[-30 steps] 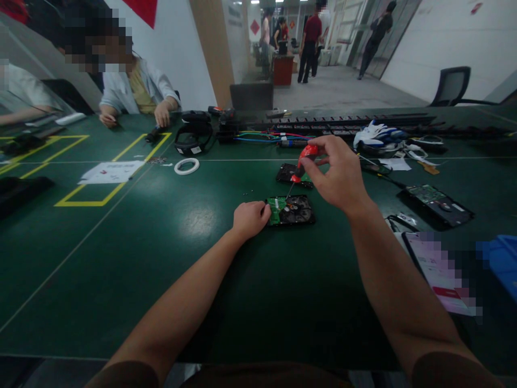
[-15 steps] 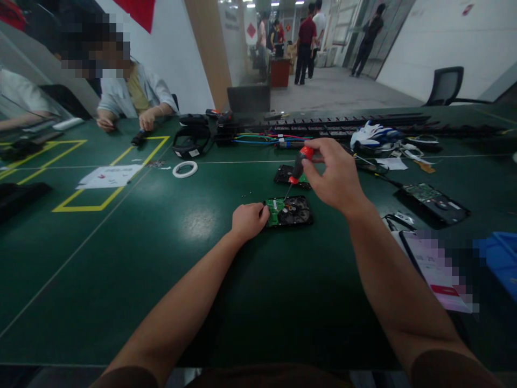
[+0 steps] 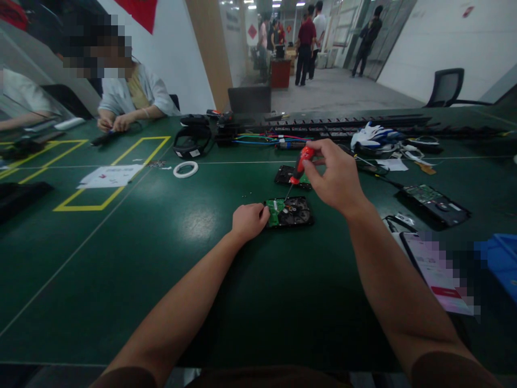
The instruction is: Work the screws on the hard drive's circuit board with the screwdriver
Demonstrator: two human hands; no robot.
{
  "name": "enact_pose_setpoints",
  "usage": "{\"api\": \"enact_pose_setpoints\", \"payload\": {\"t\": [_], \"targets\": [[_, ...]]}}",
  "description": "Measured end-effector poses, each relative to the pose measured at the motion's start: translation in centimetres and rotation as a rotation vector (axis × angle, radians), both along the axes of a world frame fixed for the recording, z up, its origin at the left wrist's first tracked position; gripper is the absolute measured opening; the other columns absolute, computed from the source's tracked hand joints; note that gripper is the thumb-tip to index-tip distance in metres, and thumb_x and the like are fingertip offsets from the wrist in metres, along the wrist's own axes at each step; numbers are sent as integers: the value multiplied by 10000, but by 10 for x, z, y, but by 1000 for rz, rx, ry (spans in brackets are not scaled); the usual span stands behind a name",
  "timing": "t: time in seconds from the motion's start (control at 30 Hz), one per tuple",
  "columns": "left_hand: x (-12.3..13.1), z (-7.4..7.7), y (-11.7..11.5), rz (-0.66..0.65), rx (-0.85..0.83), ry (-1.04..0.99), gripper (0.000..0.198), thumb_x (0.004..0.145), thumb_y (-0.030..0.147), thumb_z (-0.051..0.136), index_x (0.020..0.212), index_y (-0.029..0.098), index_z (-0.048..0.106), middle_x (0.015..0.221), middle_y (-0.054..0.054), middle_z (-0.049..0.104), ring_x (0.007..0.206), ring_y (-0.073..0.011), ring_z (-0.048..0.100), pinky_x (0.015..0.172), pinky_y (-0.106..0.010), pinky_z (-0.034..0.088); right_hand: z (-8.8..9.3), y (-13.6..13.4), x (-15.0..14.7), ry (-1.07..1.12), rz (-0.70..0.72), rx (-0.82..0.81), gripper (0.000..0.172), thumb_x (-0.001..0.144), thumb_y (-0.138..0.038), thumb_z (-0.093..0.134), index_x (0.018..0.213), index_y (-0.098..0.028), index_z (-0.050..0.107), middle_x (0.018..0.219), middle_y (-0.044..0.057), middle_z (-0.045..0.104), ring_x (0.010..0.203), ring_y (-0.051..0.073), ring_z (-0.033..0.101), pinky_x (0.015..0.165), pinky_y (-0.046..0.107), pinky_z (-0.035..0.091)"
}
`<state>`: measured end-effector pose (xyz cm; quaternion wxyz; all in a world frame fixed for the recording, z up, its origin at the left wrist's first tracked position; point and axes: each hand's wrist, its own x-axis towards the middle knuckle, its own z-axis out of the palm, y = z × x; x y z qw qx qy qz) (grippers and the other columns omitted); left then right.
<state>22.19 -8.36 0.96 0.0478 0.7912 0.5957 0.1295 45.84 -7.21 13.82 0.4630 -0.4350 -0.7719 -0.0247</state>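
Observation:
A hard drive [image 3: 297, 211] lies on the green table with its circuit board facing up. My left hand [image 3: 249, 222] grips the drive's left edge with curled fingers. In my right hand [image 3: 335, 175] is a red and black screwdriver [image 3: 299, 167], held by the handle and slanting down to the left. Its tip meets the drive near the inner edge of the green board; the exact spot is too small to make out. Just behind lies a second hard drive [image 3: 284, 175], partly hidden by the screwdriver. A few tiny specks, perhaps screws [image 3: 247, 194], rest left of it.
To the right lie another hard drive [image 3: 436, 205] with a cable, a clipboard [image 3: 432, 269] and a blue bin [image 3: 503, 264]. White gloves [image 3: 375, 137] and black rails [image 3: 343, 124] line the back. A tape roll [image 3: 186, 170] sits left; a co-worker [image 3: 133, 91] sits beyond.
The screwdriver handle has turned slightly in my right hand, showing more red, while its tip stays in place. My left hand is unmoved. The co-worker's hands have come together.

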Motion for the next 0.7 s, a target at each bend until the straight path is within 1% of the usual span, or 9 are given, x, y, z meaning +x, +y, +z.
{"api": "enact_pose_setpoints", "payload": {"t": [0.17,0.3,0.37,0.5,0.57,0.63,0.7], "targets": [[0,-1,1,8,-9,13,463,1058,462,384,799,221,682,870,-77,759,806,-224,693,675,-321,379,2,-3,-1,-5,11,0,315,897,-267,659,1211,-253,680,1147,93,702,1043,296,677,821,457,613],[0,0,0,9,-14,17,466,1061,463,379,806,223,687,869,-76,758,809,-225,694,667,-323,380,1,-1,-2,-21,5,38,332,898,-236,636,1227,-252,672,1214,113,689,1098,316,673,892,512,608],[0,1,0,10,-16,16,463,1061,461,379,814,222,689,881,-76,762,811,-222,693,668,-322,379,-1,1,-2,-6,-7,37,339,889,-224,635,1226,-250,662,1216,116,688,1104,323,673,906,532,607],[0,2,0,5,-17,12,458,1058,459,384,801,221,680,872,-75,761,796,-218,686,669,-326,374,-3,2,-1,55,-20,2,359,878,-250,661,1235,-256,632,1159,99,690,1058,305,675,812,481,633],[0,2,0,2,-14,10,462,1059,459,381,794,223,675,862,-71,758,788,-217,684,666,-329,373,-2,0,-1,48,-26,-1,335,881,-264,666,1214,-262,637,1163,96,681,1059,306,667,780,464,633],[0,2,0,2,-11,9,460,1060,458,381,797,224,677,867,-72,758,793,-220,685,670,-331,377,0,-2,-2,22,-32,8,307,884,-261,661,1191,-262,652,1174,104,674,1073,316,660,784,473,625],[0,2,0,3,-10,8,458,1060,455,383,801,223,681,877,-76,758,800,-223,686,676,-331,383,2,-4,-2,-6,-28,17,317,888,-234,640,1204,-258,656,1187,111,673,1079,321,658,818,491,615]]}}
